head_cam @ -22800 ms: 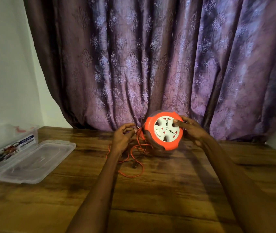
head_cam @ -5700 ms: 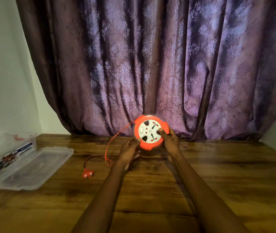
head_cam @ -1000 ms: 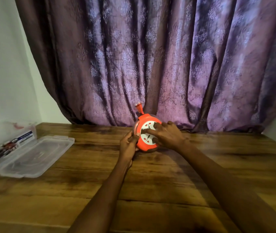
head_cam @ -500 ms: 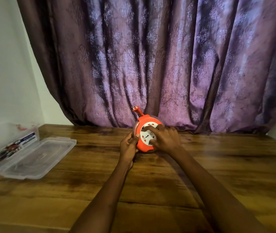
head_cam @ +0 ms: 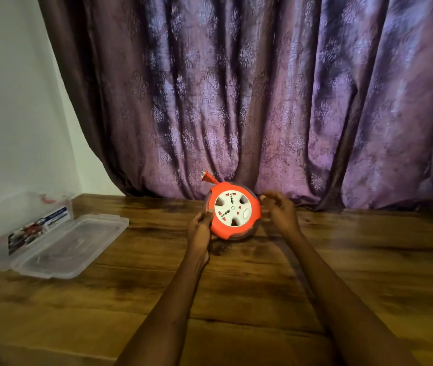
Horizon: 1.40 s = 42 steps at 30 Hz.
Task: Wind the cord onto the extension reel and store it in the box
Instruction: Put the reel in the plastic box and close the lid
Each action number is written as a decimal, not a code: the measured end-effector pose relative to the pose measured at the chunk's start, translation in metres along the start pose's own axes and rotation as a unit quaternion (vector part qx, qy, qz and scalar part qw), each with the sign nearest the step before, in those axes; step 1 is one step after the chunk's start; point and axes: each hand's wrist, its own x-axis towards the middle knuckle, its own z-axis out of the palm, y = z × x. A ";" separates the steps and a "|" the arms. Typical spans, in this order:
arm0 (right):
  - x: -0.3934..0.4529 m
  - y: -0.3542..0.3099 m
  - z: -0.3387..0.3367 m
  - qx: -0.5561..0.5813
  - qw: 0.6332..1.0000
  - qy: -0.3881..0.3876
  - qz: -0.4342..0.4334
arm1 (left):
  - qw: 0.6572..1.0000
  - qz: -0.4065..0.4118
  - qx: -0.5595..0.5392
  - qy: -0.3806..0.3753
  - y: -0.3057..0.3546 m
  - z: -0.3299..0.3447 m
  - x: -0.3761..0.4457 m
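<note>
The orange extension reel (head_cam: 233, 210) with a white socket face stands on edge on the wooden table (head_cam: 236, 299), facing me. Its orange plug (head_cam: 207, 177) sticks out at the top left; no loose cord shows on the table. My left hand (head_cam: 200, 228) grips the reel's left rim with curled fingers. My right hand (head_cam: 280, 211) hovers just right of the reel, fingers loosely curled, holding nothing. The clear plastic box (head_cam: 14, 228) sits at the far left edge against the wall.
The box's clear lid (head_cam: 75, 245) lies flat on the table beside the box. A purple patterned curtain (head_cam: 262, 101) hangs right behind the reel. A white wall (head_cam: 12, 101) bounds the left side.
My right hand has come off the reel's white face and moved to its right side. The cord, loose on the table earlier, is wound in, with the plug at the reel's top.
</note>
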 end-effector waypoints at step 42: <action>-0.111 -0.012 0.195 0.118 0.926 -0.256 0.252 | 0.641 0.130 0.644 0.397 0.223 -0.305 -0.027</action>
